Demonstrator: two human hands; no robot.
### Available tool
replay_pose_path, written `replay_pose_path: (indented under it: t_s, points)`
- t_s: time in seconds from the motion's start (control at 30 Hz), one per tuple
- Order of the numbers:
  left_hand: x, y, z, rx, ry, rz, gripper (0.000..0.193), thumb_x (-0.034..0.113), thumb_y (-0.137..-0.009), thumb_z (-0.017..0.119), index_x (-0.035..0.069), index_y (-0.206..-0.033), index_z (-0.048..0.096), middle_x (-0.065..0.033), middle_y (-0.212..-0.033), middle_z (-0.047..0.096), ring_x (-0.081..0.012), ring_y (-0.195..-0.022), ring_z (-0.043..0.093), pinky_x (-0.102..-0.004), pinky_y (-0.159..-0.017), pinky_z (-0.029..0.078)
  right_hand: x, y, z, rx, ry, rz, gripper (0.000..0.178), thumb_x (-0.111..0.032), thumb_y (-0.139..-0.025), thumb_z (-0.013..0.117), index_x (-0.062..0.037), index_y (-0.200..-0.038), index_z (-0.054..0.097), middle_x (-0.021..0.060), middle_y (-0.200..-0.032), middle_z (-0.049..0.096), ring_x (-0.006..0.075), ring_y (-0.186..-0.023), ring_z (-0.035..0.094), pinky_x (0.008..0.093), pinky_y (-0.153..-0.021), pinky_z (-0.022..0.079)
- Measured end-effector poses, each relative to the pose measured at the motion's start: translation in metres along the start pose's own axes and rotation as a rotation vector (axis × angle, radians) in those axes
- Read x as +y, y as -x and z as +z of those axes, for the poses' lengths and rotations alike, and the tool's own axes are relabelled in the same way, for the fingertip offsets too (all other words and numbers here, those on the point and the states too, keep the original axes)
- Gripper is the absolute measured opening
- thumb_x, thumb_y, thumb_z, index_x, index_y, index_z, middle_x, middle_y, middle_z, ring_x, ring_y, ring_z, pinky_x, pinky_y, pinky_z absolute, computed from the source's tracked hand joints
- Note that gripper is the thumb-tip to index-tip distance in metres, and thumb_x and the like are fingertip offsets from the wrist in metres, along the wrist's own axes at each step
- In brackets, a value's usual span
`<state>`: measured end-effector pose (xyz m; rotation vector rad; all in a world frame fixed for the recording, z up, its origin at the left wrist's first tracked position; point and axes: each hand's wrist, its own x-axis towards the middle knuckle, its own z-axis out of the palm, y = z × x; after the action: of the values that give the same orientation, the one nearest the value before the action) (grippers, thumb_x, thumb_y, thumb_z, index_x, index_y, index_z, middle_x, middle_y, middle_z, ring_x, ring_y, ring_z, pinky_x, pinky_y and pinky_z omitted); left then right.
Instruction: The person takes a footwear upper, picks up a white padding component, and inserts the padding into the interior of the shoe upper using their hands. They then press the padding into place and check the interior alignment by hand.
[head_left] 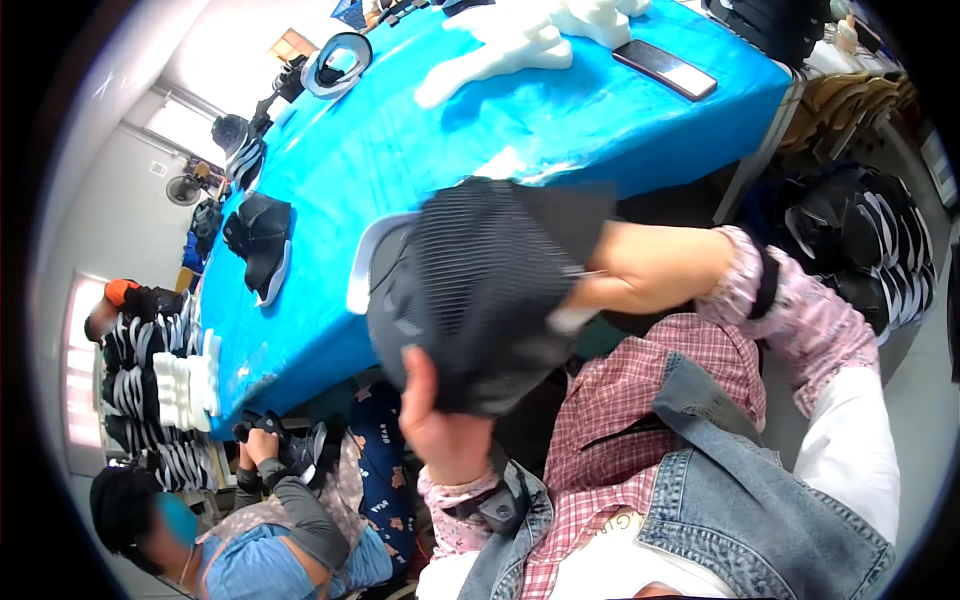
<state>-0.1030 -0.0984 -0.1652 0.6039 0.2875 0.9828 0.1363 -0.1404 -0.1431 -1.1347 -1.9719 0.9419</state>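
I hold up a black cap [480, 300] with ribbed fabric and a pale grey brim-like edge [378, 265] showing on its left, in front of the table's near edge. My left hand [440, 420] grips its lower left side, thumb pressed on the outside. At its upper right, my right hand [640, 268] grasps the edge; most of those fingers are hidden behind the fabric. Motion blurs the cap, so fine details are lost. Another black piece with a grey edge [265, 245] lies on the blue-covered table [340, 200] to the left.
White foam-like pieces [510, 55] and a phone [665, 70] lie on the table's far side. Stacked black pieces with white edges [865, 240] stand at right. Lower left, a co-worker [270, 530] sits handling a black piece, near white stacks [185, 390].
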Motion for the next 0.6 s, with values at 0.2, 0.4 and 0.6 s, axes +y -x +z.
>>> replay_pose_path:
  t_s: [0.2, 0.4, 0.6]
  points:
    - [-0.006, -0.003, 0.008, 0.050, -0.816, 0.573, 0.043, 0.012, -0.091, 0.047, -0.003, -0.130, 0.037, -0.0126, -0.135, 0.037, -0.0246, -0.123, 0.038, -0.0385, -0.104, 0.029, -0.012, -0.015, 0.001, 0.293, -0.548, -0.063, 0.036, -0.028, -0.093, 0.047, -0.0001, -0.116, 0.051, 0.0041, -0.111, 0.053, 0.0123, -0.107, 0.047, 0.0265, -0.095, 0.033]
    - [-0.009, 0.000, -0.006, -0.028, -1.407, 0.633, 0.032, 0.008, -0.087, 0.055, -0.009, -0.114, 0.051, -0.0172, -0.121, 0.049, -0.0244, -0.111, 0.047, -0.0325, -0.097, 0.032, 0.001, -0.033, -0.002, 0.499, -0.804, 0.024, 0.015, -0.020, -0.085, 0.063, -0.0065, -0.086, 0.056, -0.0008, -0.085, 0.058, 0.0067, -0.082, 0.053, 0.0205, -0.077, 0.042]
    - [-0.011, 0.003, 0.003, -0.057, -1.270, 0.408, 0.036, 0.009, -0.087, 0.056, -0.007, -0.118, 0.047, -0.0146, -0.119, 0.050, -0.0217, -0.105, 0.051, -0.0309, -0.092, 0.038, 0.038, -0.037, -0.057, 0.711, -0.473, -0.009, 0.016, -0.023, -0.086, 0.060, -0.0081, -0.088, 0.056, -0.0008, -0.085, 0.057, 0.0068, -0.082, 0.057, 0.0215, -0.070, 0.050]
